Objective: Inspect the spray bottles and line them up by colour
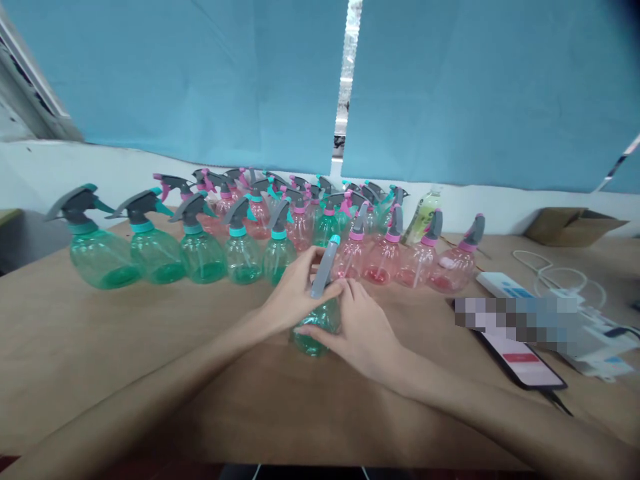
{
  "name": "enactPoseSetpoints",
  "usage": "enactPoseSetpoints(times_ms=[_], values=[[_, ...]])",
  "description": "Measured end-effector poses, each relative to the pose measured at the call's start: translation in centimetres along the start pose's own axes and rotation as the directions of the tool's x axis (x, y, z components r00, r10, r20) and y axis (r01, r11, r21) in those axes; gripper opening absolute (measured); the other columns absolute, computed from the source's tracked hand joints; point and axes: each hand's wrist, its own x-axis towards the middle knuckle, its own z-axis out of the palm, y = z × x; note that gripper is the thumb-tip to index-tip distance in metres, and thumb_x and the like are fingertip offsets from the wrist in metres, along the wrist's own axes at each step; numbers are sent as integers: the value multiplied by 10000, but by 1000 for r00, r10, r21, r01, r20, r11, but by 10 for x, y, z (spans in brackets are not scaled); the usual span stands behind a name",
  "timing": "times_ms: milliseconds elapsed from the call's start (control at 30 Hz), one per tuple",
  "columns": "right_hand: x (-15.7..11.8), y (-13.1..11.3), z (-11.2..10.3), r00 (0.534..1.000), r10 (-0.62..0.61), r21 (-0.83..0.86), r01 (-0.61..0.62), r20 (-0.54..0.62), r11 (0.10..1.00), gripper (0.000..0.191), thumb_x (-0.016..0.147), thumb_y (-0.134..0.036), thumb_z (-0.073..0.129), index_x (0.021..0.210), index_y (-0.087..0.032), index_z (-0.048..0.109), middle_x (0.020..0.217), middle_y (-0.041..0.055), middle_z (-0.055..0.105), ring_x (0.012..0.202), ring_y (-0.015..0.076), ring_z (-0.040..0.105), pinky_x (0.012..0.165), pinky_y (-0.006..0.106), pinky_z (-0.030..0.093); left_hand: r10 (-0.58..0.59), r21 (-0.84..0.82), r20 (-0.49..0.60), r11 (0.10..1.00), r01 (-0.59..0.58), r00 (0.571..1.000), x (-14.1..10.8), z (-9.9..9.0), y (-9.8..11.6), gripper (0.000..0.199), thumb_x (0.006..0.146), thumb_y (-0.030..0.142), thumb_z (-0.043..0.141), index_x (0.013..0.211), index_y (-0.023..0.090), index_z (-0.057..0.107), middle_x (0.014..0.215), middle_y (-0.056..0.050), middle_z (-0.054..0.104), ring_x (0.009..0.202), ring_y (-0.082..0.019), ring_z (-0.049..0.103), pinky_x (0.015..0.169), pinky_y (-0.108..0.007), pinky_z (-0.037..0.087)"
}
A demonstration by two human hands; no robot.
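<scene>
In front of me is a green spray bottle (pixel 315 339) with a grey trigger head and a turquoise nozzle tip, upright at the near middle of the table. My left hand (pixel 299 288) is wrapped round its neck and spray head. Lower down, my right hand (pixel 363 323) grips the clear green body from the right, thumb across the front. Beyond them, a row of green spray bottles (pixel 204 259) with turquoise collars stands to the left. Pink spray bottles (pixel 383 260) with pink collars line up to the right. The collar of the held bottle is hidden by my fingers.
More pink and green spray bottles (pixel 300 223) crowd behind the front rows. A labelled drink bottle (pixel 424 217) leans at the back. On the right lie a phone (pixel 535 370) with a cable, white boxes (pixel 503 285), a coiled white cable (pixel 570 270) and a cardboard box (pixel 567 227).
</scene>
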Motion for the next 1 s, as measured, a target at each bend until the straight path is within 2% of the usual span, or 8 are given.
enactPoseSetpoints(times_ms=[100, 200, 300, 367, 467, 667, 900, 1000], values=[[-6, 6, 0, 994, -99, 111, 93, 50, 989, 699, 764, -689, 516, 1205, -147, 491, 1176, 164, 580, 1099, 315, 539, 900, 487, 471, 1, 37, -35, 999, 0, 999, -4, -1, -3, 239, 802, 208, 527, 1040, 183, 512, 934, -32, 603, 820, -179, 585, 768, -356, 486], [-12, 25, 5, 970, -188, 237, 149, 152, 960, 624, 866, -573, 469, 1344, -181, 377, 1318, 153, 516, 1208, 279, 488, 975, 477, 433, -11, -11, -48, 1000, 10, 999, -9, -2, -9, 262, 801, 184, 483, 1061, 184, 512, 941, -32, 594, 867, -185, 590, 812, -361, 480], [-17, 54, 14, 955, -183, 221, 132, 233, 966, 594, 884, -528, 478, 1348, -163, 406, 1368, 161, 484, 1272, 274, 440, 1032, 478, 385, -32, -32, -63, 999, 30, 997, -11, -5, -12, 286, 781, 165, 464, 1062, 189, 511, 963, -39, 595, 917, -198, 599, 873, -391, 473], [-18, 74, 20, 941, -168, 189, 115, 293, 975, 566, 878, -530, 490, 1332, -194, 452, 1398, 145, 469, 1270, 285, 455, 1024, 493, 394, -43, -43, -58, 998, 40, 997, -10, -6, -13, 289, 758, 153, 452, 1037, 191, 517, 946, -39, 601, 894, -199, 605, 868, -401, 483], [-13, 94, 27, 919, -186, 155, 140, 347, 978, 619, 848, -565, 516, 1362, -224, 454, 1454, 122, 408, 1334, 299, 374, 1068, 515, 336, -44, -78, -31, 996, 42, 999, -7, -7, -13, 271, 726, 155, 457, 987, 189, 523, 896, -32, 611, 826, -192, 611, 829, -402, 507], [-1, 99, 30, 896, -231, 184, 172, 380, 968, 716, 817, -586, 548, 1426, -261, 357, 1486, 77, 344, 1376, 286, 283, 1104, 523, 277, -26, -150, 36, 988, 31, 999, 3, -7, -18, 243, 709, 187, 474, 948, 195, 517, 906, -34, 596, 817, -192, 596, 809, -386, 511], [0, 99, 31, 888, -237, 183, 177, 395, 967, 721, 824, -593, 532, 1422, -224, 367, 1490, 89, 328, 1383, 275, 268, 1118, 508, 262, 0, -80, 31, 997, 2, 1000, 10, -8, -17, 65, 686, 212, 486, 740, 214, 449, 712, 17, 509, 627, -146, 498, 584, -291, 430], [0, 100, 31, 888, -228, 178, 169, 399, 969, 733, 818, -604, 532, 1427, -238, 354, 1499, 77, 310, 1387, 276, 257, 1119, 512, 259, -17, -90, 59, 996, 22, 998, 11, -9, -15, 70, 690, 208, 481, 717, 220, 418, 645, 33, 472, 583, -137, 459, 539, -281, 387]])
